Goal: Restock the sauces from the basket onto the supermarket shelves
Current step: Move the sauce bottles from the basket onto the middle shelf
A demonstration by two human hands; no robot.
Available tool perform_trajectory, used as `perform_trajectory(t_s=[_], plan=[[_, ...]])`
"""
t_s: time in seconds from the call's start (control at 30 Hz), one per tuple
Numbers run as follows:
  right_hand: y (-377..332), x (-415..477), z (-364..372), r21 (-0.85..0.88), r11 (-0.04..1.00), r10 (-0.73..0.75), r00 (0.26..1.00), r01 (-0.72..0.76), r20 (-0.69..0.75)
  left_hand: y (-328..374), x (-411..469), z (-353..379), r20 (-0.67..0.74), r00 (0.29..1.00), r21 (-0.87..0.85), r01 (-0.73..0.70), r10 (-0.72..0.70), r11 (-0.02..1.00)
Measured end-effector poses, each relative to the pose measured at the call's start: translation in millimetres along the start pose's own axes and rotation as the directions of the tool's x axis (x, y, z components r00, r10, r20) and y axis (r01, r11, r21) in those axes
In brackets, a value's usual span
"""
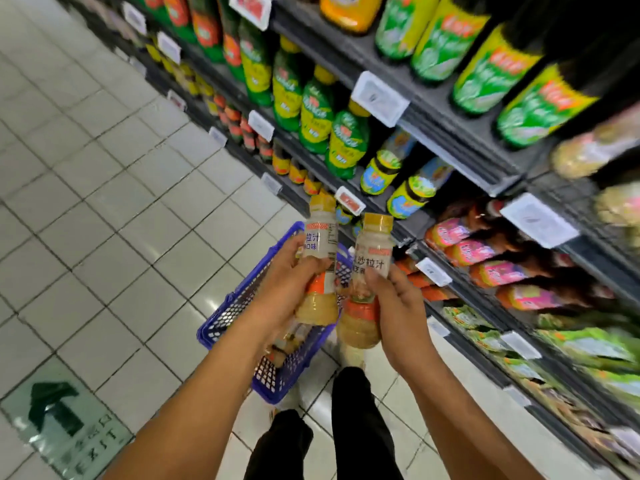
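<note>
— Fingers [313, 266] are curled round bottles: left hand [284, 292] on left bottle [320, 233], right hand [398, 313] on right bottle [372, 251], above the basket [225, 317].
— Neither is shelved yet; more stock is seen in the basket.

Supermarket aisle. Dark tiered shelves [330, 51] carry rows of bottled sauces [346, 143], price tags [379, 98] clipped along their edges. A blue shopping basket [225, 317] stands on the tiled floor [104, 202], which bears an exit-arrow sticker [55, 407].
</note>
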State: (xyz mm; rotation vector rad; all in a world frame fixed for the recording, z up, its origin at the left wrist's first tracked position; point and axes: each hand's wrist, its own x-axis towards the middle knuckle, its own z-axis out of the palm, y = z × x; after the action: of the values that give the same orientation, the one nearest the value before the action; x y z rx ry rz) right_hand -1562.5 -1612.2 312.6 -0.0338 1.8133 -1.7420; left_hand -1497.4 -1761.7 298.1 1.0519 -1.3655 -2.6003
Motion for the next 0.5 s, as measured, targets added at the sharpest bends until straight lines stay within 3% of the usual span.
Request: perform_trajectory(t_s=[0.2,0.5], plan=[[-52,-48,-50,0.153,0.986,-0.04,0.989,0.061,-0.14,27,-35,77,0.159,0.986,0.183,-0.069,0.04,0.981],[-116,-132,-144,0.092,0.961,-0.217,0.915,0.262,-0.34,37,-93,207,0.344,0.934,0.261,-0.194,0.097,0.946]])
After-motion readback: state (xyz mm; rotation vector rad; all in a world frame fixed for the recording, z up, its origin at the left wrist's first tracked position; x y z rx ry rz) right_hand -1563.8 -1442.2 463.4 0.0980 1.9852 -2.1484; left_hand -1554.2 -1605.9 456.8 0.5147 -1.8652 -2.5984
